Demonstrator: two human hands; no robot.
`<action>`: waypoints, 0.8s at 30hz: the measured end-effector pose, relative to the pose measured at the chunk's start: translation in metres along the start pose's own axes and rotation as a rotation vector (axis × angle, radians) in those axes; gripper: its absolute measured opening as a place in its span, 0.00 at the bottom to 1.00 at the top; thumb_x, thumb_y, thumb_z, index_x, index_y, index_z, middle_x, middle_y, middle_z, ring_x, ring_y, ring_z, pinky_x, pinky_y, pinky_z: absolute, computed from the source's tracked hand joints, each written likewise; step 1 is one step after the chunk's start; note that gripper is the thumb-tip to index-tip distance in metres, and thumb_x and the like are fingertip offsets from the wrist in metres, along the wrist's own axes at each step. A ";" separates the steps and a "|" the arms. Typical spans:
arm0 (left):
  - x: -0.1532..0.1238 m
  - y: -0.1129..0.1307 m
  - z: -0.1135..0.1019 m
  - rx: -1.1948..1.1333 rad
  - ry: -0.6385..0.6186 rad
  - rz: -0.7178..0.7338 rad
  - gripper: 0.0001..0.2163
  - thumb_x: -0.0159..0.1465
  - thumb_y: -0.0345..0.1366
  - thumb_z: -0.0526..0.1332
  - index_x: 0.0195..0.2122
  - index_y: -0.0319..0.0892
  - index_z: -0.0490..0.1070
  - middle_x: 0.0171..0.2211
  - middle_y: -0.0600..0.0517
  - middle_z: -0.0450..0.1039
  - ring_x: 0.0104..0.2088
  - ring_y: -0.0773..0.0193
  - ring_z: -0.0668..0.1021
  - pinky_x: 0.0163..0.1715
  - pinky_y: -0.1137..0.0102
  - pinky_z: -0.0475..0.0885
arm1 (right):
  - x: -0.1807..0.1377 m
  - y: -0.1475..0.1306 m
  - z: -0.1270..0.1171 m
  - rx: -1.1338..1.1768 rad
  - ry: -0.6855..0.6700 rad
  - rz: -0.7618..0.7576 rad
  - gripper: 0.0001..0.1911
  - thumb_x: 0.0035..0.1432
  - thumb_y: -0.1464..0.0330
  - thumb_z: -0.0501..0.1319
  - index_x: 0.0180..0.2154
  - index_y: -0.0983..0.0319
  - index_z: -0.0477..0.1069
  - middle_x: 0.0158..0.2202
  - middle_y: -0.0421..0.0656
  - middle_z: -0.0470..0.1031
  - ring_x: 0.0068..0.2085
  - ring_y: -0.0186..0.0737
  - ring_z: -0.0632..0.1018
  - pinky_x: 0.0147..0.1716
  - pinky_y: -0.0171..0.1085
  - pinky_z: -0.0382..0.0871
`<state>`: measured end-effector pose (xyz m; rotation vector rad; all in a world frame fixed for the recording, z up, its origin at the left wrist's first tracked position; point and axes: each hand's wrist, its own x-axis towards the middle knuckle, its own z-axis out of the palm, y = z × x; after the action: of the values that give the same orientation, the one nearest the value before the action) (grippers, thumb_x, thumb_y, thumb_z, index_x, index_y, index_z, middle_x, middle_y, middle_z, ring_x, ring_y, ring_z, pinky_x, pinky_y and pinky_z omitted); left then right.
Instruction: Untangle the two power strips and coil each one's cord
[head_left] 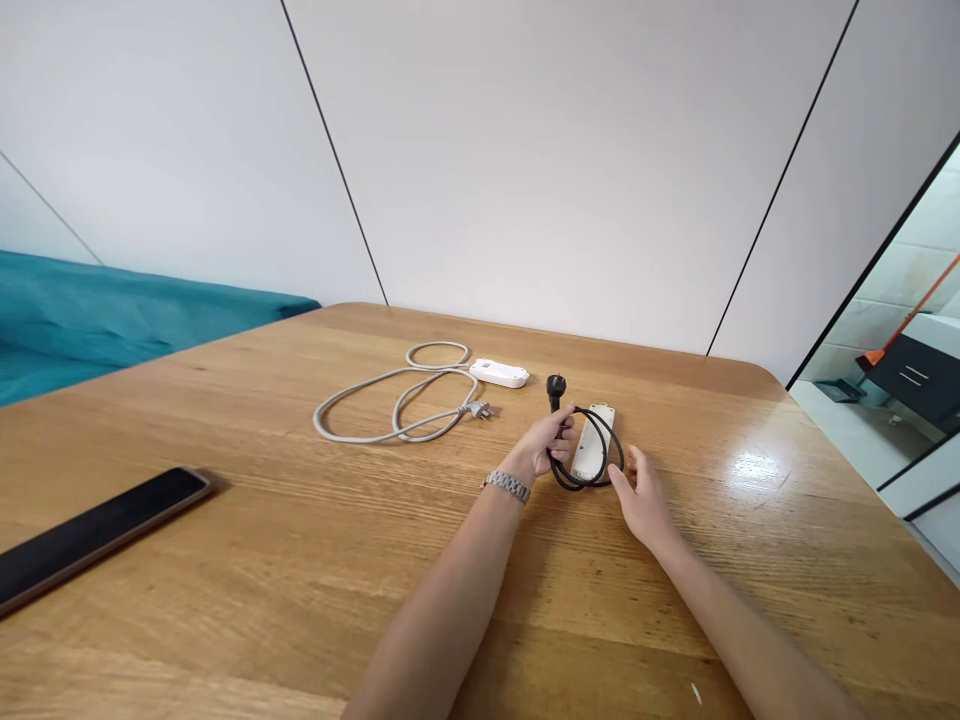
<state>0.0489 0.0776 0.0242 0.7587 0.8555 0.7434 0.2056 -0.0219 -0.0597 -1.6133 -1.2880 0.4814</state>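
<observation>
A white power strip (592, 446) lies on the wooden table (300, 560) with its black cable (616, 448) looped around it. My left hand (541, 443), with a metal watch on the wrist, grips the black cable near its plug (555, 388), which sticks up beyond the fingers. My right hand (639, 497) rests at the near right side of the loop, fingertips touching the cable, fingers apart.
A second white power strip (499, 373) with a coiled grey cable (390, 405) and plug lies farther back. A black flat device (90, 533) sits near the left edge. A teal sofa (112, 315) stands left, a doorway right.
</observation>
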 end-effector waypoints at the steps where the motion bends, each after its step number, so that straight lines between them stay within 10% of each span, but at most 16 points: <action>1: 0.003 -0.003 -0.002 0.038 0.049 0.028 0.17 0.64 0.42 0.62 0.22 0.41 0.58 0.13 0.62 0.52 0.10 0.78 0.53 0.10 0.80 0.47 | 0.000 0.000 0.001 -0.025 -0.022 -0.001 0.29 0.57 0.52 0.56 0.54 0.64 0.66 0.53 0.55 0.72 0.56 0.54 0.70 0.56 0.51 0.62; 7: 0.017 -0.021 -0.004 0.211 0.226 0.153 0.12 0.59 0.40 0.67 0.28 0.39 0.65 0.15 0.59 0.62 0.15 0.71 0.66 0.18 0.76 0.60 | 0.001 -0.005 0.000 0.135 -0.156 -0.032 0.31 0.60 0.50 0.56 0.59 0.61 0.65 0.55 0.51 0.72 0.59 0.50 0.70 0.58 0.48 0.60; 24: 0.014 -0.049 0.039 -0.069 -0.020 0.173 0.18 0.62 0.51 0.62 0.38 0.38 0.72 0.30 0.47 0.78 0.25 0.63 0.78 0.27 0.70 0.75 | 0.005 -0.011 -0.006 1.143 0.011 0.344 0.28 0.54 0.45 0.61 0.47 0.59 0.75 0.49 0.44 0.78 0.52 0.46 0.76 0.47 0.42 0.72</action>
<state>0.1008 0.0534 -0.0038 0.7836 0.7488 0.9130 0.2069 -0.0211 -0.0466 -0.8198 -0.4876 1.1545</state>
